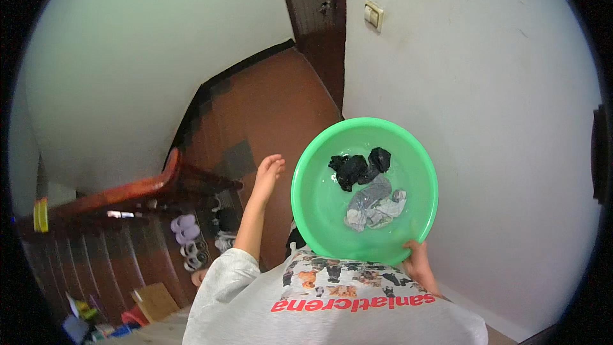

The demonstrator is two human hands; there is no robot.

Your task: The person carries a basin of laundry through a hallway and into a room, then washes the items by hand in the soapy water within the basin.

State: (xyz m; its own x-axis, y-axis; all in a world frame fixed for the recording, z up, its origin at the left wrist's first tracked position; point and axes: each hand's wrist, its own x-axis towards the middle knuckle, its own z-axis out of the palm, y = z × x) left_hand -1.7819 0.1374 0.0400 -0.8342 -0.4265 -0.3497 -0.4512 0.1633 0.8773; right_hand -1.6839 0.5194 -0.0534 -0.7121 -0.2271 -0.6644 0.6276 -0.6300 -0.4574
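A green plastic basin [316, 220] is held in front of my body, resting against my shirt. My right hand [417, 259] grips its rim at the near right side, the thumb over the edge. Inside lie wet-looking, crumpled black cloth pieces [352, 171], possibly socks, and grey and white ones [378, 203] closer to me. A little water seems to glisten at the bottom. My left hand [269, 175] is off to the left of the basin, in the air, with nothing in it and its fingers slightly apart.
Ahead is a dark wooden door [321, 33] beside a white wall with a light switch [373, 16]. On the left, a wooden handrail [124, 196] borders stairs holding lilac slippers [185, 228] and other shoes [194, 255]. A cardboard piece [155, 302] lies lower left.
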